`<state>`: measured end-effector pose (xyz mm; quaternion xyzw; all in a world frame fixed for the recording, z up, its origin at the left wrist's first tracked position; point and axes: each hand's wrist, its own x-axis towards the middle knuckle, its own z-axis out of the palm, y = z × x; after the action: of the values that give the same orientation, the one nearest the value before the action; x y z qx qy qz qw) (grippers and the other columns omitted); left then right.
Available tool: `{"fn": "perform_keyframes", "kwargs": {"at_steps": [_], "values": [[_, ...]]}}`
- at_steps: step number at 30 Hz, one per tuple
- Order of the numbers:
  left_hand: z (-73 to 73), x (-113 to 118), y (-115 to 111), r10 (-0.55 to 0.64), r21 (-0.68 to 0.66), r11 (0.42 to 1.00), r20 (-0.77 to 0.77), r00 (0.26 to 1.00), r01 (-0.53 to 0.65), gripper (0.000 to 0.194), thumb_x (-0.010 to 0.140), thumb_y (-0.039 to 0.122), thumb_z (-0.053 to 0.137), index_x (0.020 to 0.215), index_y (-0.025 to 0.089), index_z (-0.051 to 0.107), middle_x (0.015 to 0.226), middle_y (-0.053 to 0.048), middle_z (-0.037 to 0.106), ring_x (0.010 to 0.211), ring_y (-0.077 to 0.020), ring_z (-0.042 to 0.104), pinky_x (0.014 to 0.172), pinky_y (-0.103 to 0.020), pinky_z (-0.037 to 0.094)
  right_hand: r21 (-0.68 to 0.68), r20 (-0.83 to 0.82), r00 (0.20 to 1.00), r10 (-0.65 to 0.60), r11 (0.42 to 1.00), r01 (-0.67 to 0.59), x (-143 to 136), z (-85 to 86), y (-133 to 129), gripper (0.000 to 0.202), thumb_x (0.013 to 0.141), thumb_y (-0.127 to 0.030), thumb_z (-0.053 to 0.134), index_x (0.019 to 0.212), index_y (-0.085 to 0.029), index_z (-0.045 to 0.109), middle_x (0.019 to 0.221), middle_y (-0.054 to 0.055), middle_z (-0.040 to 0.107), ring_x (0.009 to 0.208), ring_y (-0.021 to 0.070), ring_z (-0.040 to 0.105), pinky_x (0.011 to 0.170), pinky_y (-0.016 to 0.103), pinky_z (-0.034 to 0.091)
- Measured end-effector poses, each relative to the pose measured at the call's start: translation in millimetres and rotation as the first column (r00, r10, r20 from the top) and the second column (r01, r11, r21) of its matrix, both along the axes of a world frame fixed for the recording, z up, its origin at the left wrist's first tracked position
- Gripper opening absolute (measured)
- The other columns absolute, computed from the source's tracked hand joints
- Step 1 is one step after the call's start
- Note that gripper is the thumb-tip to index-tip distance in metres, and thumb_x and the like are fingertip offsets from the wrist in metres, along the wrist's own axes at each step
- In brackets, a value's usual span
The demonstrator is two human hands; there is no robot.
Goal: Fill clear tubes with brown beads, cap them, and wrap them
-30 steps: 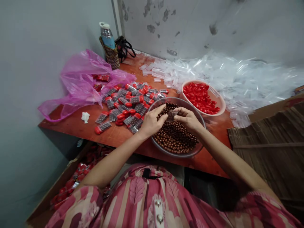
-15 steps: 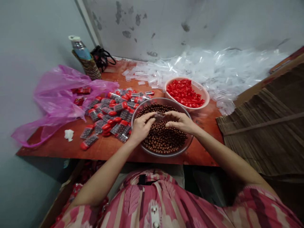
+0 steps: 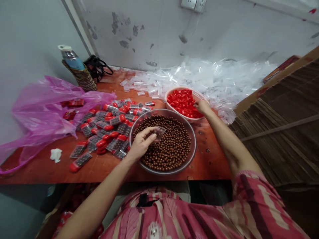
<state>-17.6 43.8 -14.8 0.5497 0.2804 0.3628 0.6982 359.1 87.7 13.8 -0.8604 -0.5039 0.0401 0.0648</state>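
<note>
My left hand (image 3: 142, 142) pinches a small clear plastic container (image 3: 159, 133) over a metal bowl (image 3: 193, 146) of brown balls (image 3: 166, 156). Dark balls seem to show through its clear wall. Farther back, my right hand (image 3: 203, 107) is at the right rim of a pink plastic basket (image 3: 170, 107). Its fingers are curled together against the red plastic caps (image 3: 181, 99) inside; what they grip is hidden. Left of the bowl lies a pile of clear containers with red ends (image 3: 117, 120), filled with dark balls.
Empty clear containers (image 3: 189, 74) are heaped along the wall. A pink plastic bag (image 3: 47, 106), a crumpled white tissue (image 3: 55, 155) and a flask (image 3: 72, 61) in a woven holder occupy the left. Stacked flattened cardboard (image 3: 281, 132) stands at the right.
My right hand has left the clear container and moved back and right to the basket of red caps. The left hand still holds the container over the bowl. The view has shifted.
</note>
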Motion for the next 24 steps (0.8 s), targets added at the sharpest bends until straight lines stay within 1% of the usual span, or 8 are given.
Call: {"fn": "perform_keyframes", "kwargs": {"at_steps": [2, 5, 8, 11, 14, 19, 21, 24], "values": [[0.6, -0.9, 0.7, -0.032, -0.087, 0.996, 0.049, 0.998, 0.036, 0.033, 0.075, 0.036, 0.066, 0.103, 0.018, 0.064, 0.117, -0.008, 0.064, 0.102, -0.0241, 0.063, 0.085, -0.041, 0.056, -0.039, 0.010, 1.000, -0.022, 0.999, 0.022, -2.4, -11.4, 13.9, 0.027, 0.083, -0.020, 0.053, 0.101, -0.008, 0.069, 0.104, 0.017, 0.069, 0.099, 0.0219, 0.062, 0.089, 0.030, 0.044], [4.1, -1.9, 2.4, -0.010, -0.216, 0.976, 0.108, 0.994, 0.033, 0.031, 0.074, 0.033, 0.068, 0.100, 0.017, 0.064, 0.108, -0.008, 0.068, 0.094, -0.0218, 0.067, 0.083, -0.040, 0.056, -0.083, 0.023, 0.998, -0.053, 0.995, 0.055, -5.0, -23.8, 25.4, 0.031, 0.079, -0.020, 0.056, 0.103, -0.004, 0.067, 0.102, 0.022, 0.068, 0.098, 0.0223, 0.062, 0.086, 0.029, 0.044], [9.7, -1.1, 3.6, 0.027, -0.325, 0.945, 0.144, 0.989, 0.021, 0.030, 0.072, 0.028, 0.069, 0.099, 0.016, 0.063, 0.103, -0.007, 0.069, 0.088, -0.0203, 0.069, 0.080, -0.036, 0.056, -0.111, 0.029, 0.999, -0.043, 0.993, 0.046, 0.3, -27.2, 24.7, 0.032, 0.077, -0.020, 0.056, 0.102, -0.004, 0.067, 0.097, 0.022, 0.068, 0.095, 0.0245, 0.063, 0.084, 0.030, 0.045], [13.2, 0.5, 4.9, 0.018, -0.396, 0.917, 0.184, 0.983, 0.057, 0.031, 0.073, 0.024, 0.065, 0.102, 0.015, 0.064, 0.103, -0.009, 0.070, 0.086, -0.0209, 0.069, 0.081, -0.036, 0.055, -0.126, 0.022, 1.000, 0.007, 0.992, -0.005, 9.9, -26.0, 19.3, 0.026, 0.074, -0.020, 0.057, 0.093, -0.008, 0.070, 0.093, 0.018, 0.069, 0.091, 0.0266, 0.063, 0.082, 0.032, 0.045], [12.9, 0.6, 6.0, 0.004, -0.425, 0.900, 0.231, 0.973, 0.097, 0.030, 0.076, 0.023, 0.059, 0.104, 0.013, 0.064, 0.103, -0.011, 0.070, 0.085, -0.0220, 0.069, 0.081, -0.039, 0.054, -0.116, -0.004, 0.998, 0.068, 0.991, -0.068, 16.4, -26.1, 16.1, 0.022, 0.072, -0.019, 0.057, 0.086, -0.011, 0.071, 0.090, 0.015, 0.070, 0.085, 0.0255, 0.063, 0.077, 0.033, 0.045], [12.7, -1.7, 4.0, 0.025, -0.440, 0.893, 0.255, 0.967, 0.093, 0.029, 0.078, 0.022, 0.054, 0.102, 0.012, 0.066, 0.101, -0.012, 0.071, 0.085, -0.0218, 0.069, 0.082, -0.040, 0.054, -0.039, -0.107, 0.986, 0.128, 0.990, -0.133, 15.9, -26.7, 15.0, 0.022, 0.074, -0.017, 0.056, 0.090, -0.013, 0.070, 0.081, 0.009, 0.070, 0.065, 0.0153, 0.058, 0.067, 0.027, 0.042], [13.6, -2.0, 3.2, 0.035, -0.435, 0.896, 0.257, 0.966, 0.083, 0.029, 0.078, 0.022, 0.054, 0.102, 0.012, 0.066, 0.100, -0.012, 0.071, 0.083, -0.0210, 0.069, 0.080, -0.038, 0.055, -0.005, -0.143, 0.982, 0.121, 0.992, -0.123, 15.5, -25.7, 13.9, 0.020, 0.073, -0.018, 0.060, 0.089, -0.011, 0.069, 0.077, 0.010, 0.069, 0.062, 0.0137, 0.056, 0.066, 0.028, 0.041], [14.3, -1.8, 2.8, 0.032, -0.420, 0.904, 0.256, 0.966, 0.081, 0.029, 0.076, 0.023, 0.056, 0.101, 0.012, 0.067, 0.096, -0.012, 0.072, 0.081, -0.0198, 0.069, 0.077, -0.035, 0.055, 0.055, -0.171, 0.983, 0.064, 0.997, -0.055, 18.2, -24.7, 9.9, 0.017, 0.070, -0.020, 0.066, 0.083, -0.010, 0.068, 0.069, 0.008, 0.066, 0.059, 0.0126, 0.053, 0.065, 0.029, 0.040]]}}
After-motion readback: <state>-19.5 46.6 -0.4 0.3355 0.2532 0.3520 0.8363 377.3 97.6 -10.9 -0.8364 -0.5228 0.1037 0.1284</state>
